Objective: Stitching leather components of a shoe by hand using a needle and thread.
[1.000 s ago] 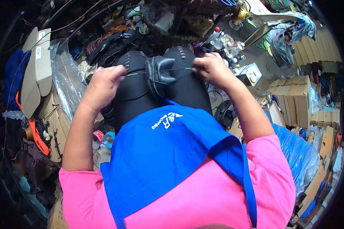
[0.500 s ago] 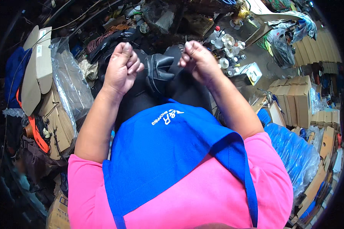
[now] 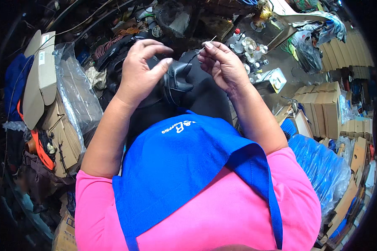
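A black leather piece, like a boot upper, rests over my lap above a blue apron. My left hand pinches the edge of the black leather between thumb and fingers. My right hand is raised beside it, its fingertips closed on a thin needle with dark thread running down to the leather. More black material hangs below the hands.
Flat cardboard in clear plastic lies at my left. Small bottles and tins stand on a bench ahead. Stacked cardboard boxes and a blue plastic-wrapped bundle sit at my right.
Both hands have risen from the sides of the black leather and come closer together; the right hand now lifts the needle upward, drawing thread.
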`<state>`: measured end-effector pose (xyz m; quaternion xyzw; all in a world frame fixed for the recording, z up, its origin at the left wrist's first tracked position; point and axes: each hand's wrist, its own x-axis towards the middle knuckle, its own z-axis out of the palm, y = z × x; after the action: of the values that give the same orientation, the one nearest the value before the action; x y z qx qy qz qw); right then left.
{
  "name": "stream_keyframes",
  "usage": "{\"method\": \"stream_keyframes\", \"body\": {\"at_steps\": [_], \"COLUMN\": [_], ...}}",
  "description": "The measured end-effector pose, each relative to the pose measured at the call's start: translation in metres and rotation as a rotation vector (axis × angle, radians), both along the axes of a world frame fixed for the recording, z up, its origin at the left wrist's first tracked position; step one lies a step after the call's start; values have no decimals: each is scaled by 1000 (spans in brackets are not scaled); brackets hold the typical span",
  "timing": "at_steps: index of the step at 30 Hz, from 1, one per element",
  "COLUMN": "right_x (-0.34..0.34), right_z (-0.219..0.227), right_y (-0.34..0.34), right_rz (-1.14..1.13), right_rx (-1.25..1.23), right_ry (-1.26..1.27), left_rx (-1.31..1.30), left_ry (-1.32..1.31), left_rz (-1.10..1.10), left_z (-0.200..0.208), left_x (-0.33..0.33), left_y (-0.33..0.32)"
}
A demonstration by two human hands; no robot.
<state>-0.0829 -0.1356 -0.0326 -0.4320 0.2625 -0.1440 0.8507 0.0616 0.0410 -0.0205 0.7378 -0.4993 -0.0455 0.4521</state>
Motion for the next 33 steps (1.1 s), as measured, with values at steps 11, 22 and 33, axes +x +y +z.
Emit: {"method": "stream_keyframes", "body": {"at_steps": [11,22,33], "right_x": [6,17,27], "right_z": [9,18,23], "right_y": [8,11,22], "right_rz": [-30,-14,36], "right_rx": [-140,-413,-448], "right_ry": [-6,-49,-123], "left_rx": [83,169,278], "left_ry": [70,51,-997], "left_rz": [-151,-237,-328], "left_z": [9,25,76], "left_x": [-3,16,16], "left_y": [-30,-35,-37]}}
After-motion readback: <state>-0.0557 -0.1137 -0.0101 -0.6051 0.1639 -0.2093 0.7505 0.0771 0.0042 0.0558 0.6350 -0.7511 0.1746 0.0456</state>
